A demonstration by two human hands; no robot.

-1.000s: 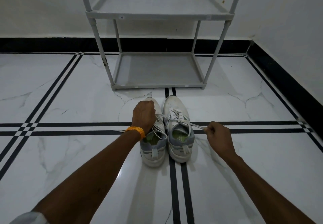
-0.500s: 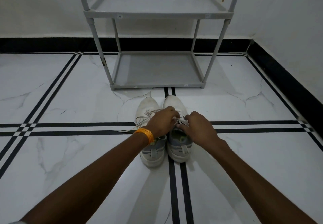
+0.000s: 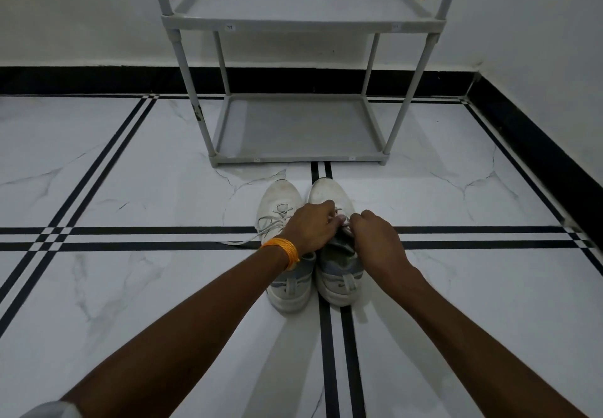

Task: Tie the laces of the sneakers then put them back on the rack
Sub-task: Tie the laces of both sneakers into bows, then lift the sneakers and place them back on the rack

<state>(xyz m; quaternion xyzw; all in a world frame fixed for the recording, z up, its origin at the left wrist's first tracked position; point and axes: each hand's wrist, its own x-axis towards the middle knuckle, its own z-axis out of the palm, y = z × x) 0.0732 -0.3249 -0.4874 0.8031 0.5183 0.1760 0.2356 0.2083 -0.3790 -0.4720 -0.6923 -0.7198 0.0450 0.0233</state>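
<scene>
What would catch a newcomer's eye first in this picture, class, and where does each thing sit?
Two hands meet at the centre: the left hand and right hand pinch the laces over the right sneaker. Beside it, the left sneaker has a loose lace trailing across the black floor stripe. Behind them a grey two-tier rack stands against the wall.

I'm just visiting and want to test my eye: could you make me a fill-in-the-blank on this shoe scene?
1. Both hands work the laces of the ____ sneaker.
2. The left sneaker has a loose lace trailing onto the ____.
3. The orange band sits on the ____ wrist.
4. Both shelves of the rack hold ____ shoes.

Missing: right; floor; left; no
</scene>
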